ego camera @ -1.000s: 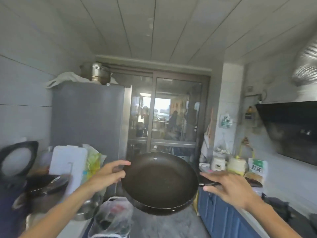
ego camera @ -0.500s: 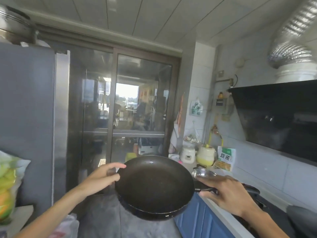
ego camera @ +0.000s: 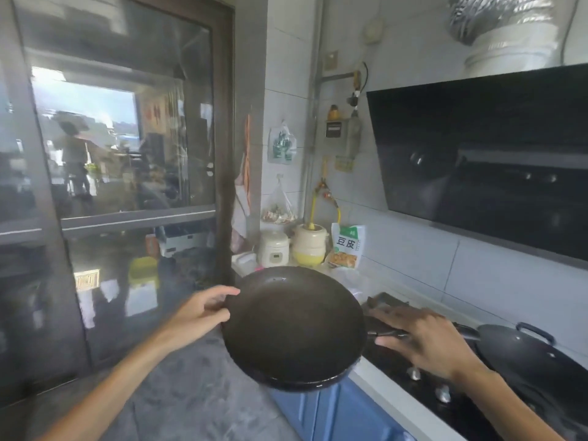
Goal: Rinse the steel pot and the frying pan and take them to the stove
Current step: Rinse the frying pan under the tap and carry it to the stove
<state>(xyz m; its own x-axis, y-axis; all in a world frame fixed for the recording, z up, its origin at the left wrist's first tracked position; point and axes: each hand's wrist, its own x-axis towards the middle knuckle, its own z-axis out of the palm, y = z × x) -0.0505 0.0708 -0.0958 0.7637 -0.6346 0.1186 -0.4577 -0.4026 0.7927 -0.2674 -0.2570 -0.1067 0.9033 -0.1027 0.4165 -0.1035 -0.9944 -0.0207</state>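
Note:
I carry a dark round frying pan in front of me, its inside facing me, over the left edge of the black stove. My right hand grips the pan's black handle. My left hand pinches the pan's left rim between thumb and fingers. The steel pot is not in view.
A black wok with a loop handle sits on the stove at the right. A range hood hangs above. Small cookers and a food packet stand at the counter's far end. Blue cabinets are below, a glass door at left.
The view has swung right, away from the fridge, and the stove and wok have come into sight. The pan has moved with both hands toward the stove.

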